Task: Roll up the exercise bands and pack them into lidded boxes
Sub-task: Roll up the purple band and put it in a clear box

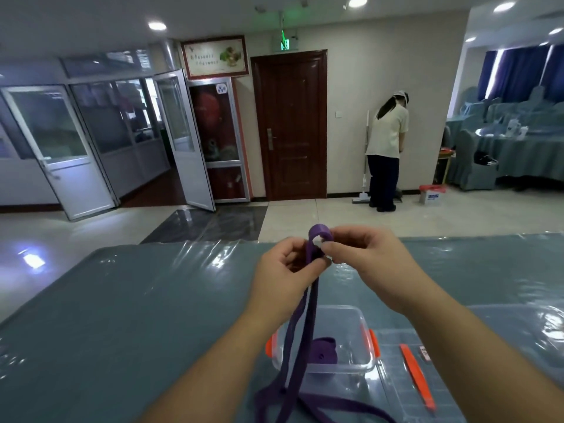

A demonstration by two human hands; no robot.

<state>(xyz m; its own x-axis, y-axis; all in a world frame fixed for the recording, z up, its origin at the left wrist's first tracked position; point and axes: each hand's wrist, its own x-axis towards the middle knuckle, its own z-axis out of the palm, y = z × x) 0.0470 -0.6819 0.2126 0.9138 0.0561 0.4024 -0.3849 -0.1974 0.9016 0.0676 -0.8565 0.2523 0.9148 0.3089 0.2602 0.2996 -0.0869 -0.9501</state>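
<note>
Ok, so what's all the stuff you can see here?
purple band: 1, purple, held up over the table, its tail trailing down past the box
rolled band: 1, purple, inside the clear box
clear box: 1, clear with orange clips, open on the table
lid: 1, clear with an orange clip, flat to the right of the box
table: 1, teal cloth under shiny plastic
brown door: 1, shut, far wall
person: 1, standing by the far wall, back turned
hands: left hand and right hand pinch the band's looped top
</note>
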